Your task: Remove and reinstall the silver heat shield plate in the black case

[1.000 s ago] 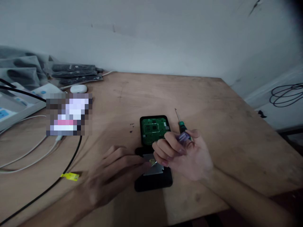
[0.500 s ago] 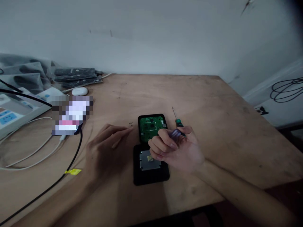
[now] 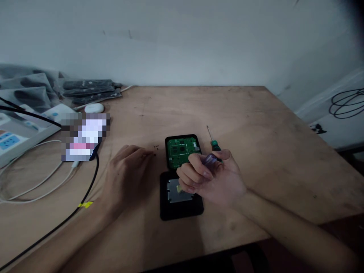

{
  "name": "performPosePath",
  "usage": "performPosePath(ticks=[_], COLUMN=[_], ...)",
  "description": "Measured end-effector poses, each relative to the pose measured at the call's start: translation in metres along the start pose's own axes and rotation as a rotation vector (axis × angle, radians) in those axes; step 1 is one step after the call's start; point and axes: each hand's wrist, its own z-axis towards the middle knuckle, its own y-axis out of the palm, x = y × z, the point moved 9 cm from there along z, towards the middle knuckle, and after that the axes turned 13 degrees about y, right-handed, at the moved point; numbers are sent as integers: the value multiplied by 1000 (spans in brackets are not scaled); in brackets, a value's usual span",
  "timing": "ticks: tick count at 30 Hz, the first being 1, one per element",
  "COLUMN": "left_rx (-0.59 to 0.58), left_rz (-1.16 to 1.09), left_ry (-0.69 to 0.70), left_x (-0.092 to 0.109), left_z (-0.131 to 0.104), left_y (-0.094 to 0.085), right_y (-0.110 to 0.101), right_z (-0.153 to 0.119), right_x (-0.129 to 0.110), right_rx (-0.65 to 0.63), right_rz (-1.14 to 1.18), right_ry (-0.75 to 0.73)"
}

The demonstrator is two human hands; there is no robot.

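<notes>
The left hand [image 3: 126,180] is bent at the wrist with its back up, thumb and fingertips pinched together right by the small dark screws [image 3: 155,148]; whether anything is between them cannot be told. The right hand [image 3: 213,174] is turned palm up, fingers curled around a translucent purple handle [image 3: 209,160], its forearm reaching in from the surface's near right. Between the hands, toward the near edge of the smooth wooden surface [image 3: 250,140], sits a rounded-square black case [image 3: 167,153] holding a green circuit board [image 3: 178,149]. Just nearer lies a flat black cover [image 3: 182,213] with a dull metal plate [image 3: 174,195] and yellowish patch. A green-handled screwdriver [image 3: 215,145] lies beyond the right hand.
</notes>
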Motion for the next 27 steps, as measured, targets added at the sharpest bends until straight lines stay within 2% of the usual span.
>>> performPosePath(ticks=[5, 7, 11, 16, 19, 21, 24, 27], left_rx=[-100, -103, -36, 77, 10, -107, -146, -184], left_rz=[-6, -5, -3, -6, -117, -250, -422, -464], left_ry=[49, 73, 75, 92, 185, 250, 323, 403], left_x=[5, 6, 6, 7, 20, 31, 45, 55], left_z=[2, 2, 2, 1, 4, 3, -1, -9], left_y=[6, 7, 4, -11, -14, -9, -9, -3], right_y=[1, 1, 0, 0, -1, -1, -2, -3], right_z=[0, 1, 1, 2, 2, 2, 2, 1], right_x=[-1, -1, -1, -1, 0, 0, 0, 0], right_rx=[-15, -13, -26, -21, -3, -1, -8, -4], right_rz=[-7, -15, -13, -8, -10, -10, -7, 5], right_ry=[-1, 0, -10, -1, 14, 21, 33, 50])
